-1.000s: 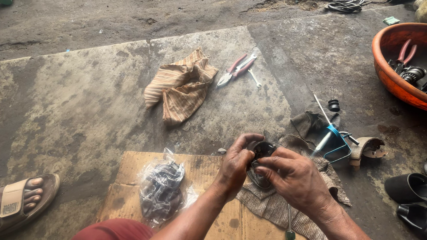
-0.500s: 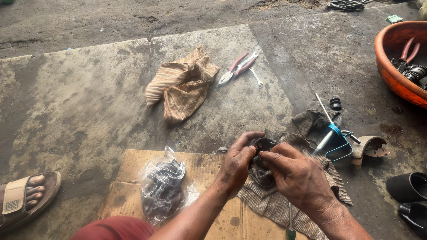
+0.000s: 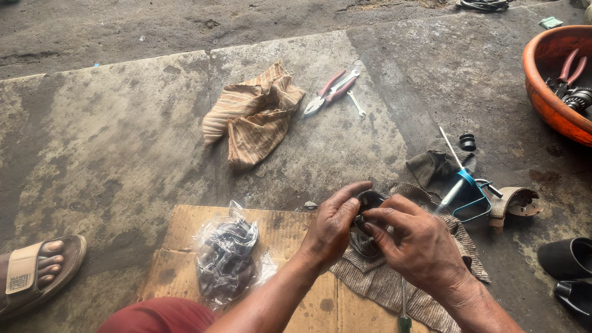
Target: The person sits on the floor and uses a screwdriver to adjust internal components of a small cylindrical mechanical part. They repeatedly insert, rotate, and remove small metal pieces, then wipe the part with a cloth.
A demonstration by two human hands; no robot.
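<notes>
Fingers of your left hand (image 3: 333, 229) and right hand (image 3: 414, 245) pinch a small round black rubber part (image 3: 369, 202) between them, above the grey rag (image 3: 394, 285) on brown cardboard (image 3: 179, 259).

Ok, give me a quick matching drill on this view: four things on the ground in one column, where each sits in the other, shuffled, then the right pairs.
Things:
1. striped cloth
2. red-handled pliers
3. clear plastic bag of dark parts
4. orange basin

Places:
A. on the cardboard sheet, beside the left hand
B. at the right edge of the view, holding tools
C. crumpled on the concrete, above the cardboard
D. on the concrete, just right of the cloth, next to a small spanner

Pairs: 1-C, 2-D, 3-A, 4-B
</notes>
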